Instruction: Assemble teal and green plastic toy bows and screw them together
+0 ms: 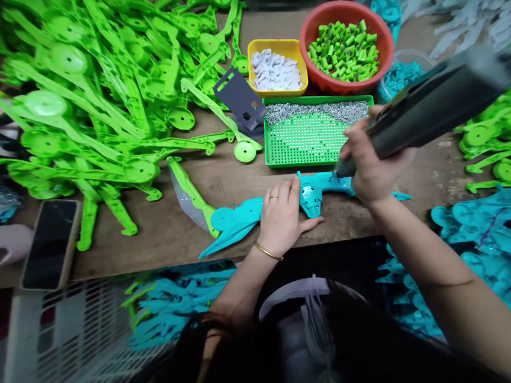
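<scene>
Dark driver (431, 108), wrapped in the right hand (378, 165), tip down!
Left hand (280, 213), thumb out, holds down the turquoise part (311, 200), lengthwise along the bench's (347, 224) near edge; driver tip's at its right half.

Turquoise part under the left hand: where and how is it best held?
Grip the turquoise part probably by its middle, just left of the wide hub, from above and the near side, where the left hand rests: it lies long and flat, and the right hand has the dark tool at its right stretch.
</scene>
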Available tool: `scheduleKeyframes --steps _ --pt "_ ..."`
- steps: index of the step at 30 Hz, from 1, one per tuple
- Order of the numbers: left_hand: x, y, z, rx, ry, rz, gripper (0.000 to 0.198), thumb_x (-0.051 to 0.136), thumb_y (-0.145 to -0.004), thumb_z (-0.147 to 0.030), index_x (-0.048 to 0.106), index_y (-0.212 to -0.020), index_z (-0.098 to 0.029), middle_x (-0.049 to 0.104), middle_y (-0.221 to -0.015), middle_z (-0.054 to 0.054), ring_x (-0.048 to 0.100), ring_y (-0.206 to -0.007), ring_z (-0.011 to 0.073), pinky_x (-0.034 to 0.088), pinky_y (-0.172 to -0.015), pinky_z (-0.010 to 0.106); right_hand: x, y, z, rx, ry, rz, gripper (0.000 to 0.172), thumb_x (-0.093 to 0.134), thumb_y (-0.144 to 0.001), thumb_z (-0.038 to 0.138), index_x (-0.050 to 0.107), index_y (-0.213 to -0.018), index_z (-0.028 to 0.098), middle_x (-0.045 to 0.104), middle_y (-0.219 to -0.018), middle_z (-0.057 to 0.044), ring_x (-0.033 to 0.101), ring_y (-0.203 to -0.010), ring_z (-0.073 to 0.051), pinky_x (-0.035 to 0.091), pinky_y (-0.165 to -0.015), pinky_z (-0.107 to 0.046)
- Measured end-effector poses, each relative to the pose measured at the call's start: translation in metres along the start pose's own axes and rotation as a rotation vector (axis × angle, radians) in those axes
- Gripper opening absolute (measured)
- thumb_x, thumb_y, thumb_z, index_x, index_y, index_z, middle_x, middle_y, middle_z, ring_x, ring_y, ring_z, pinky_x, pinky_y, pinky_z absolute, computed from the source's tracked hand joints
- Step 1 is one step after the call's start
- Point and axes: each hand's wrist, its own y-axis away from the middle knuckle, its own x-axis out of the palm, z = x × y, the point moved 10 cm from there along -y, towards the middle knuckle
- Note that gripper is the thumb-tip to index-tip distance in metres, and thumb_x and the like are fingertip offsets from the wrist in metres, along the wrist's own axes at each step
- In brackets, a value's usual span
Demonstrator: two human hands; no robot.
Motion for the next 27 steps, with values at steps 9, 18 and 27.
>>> scheduleKeyframes --steps 9,18,27 --pt "0.002 0.0 0.0 -0.014 0.002 0.014 0.095 0.067 -0.073 -0.066 0.043 -0.138 -0.001 0.058 -0.124 0.024 0.054 -0.109 0.0352 0.041 -0.096 0.047 0.012 -0.03 -0.042 -0.039 0.026 -0.196 0.041 0.062 -0.079 0.062 0.05 -0.097 0.027 0.06 -0.079 0.003 0.059 -0.054 -0.012 0.051 -0.054 -0.031" --pt "0.003 0.001 0.002 -0.023 0.013 0.017 0.096 0.068 -0.072 -0.066 0.043 -0.138 -0.002 0.058 -0.125 0.024 0.053 -0.109 0.0356 0.04 -0.097 0.048 0.017 -0.025 -0.034 -0.045 -0.002 -0.159 0.036 0.066 -0.076 0.06 0.051 -0.084 0.028 0.06 -0.072 0.004 0.055 -0.05 -0.009 0.051 -0.052 -0.029" --pt "0.001 0.001 0.001 -0.024 -0.014 0.003 0.095 0.069 -0.071 -0.065 0.044 -0.137 -0.001 0.059 -0.123 0.023 0.054 -0.109 0.0354 0.042 -0.096 0.047 0.018 -0.023 -0.055 -0.013 0.052 -0.086 0.035 0.065 -0.08 0.056 0.057 -0.095 0.026 0.063 -0.087 -0.003 0.065 -0.079 -0.019 0.057 -0.075 -0.04"
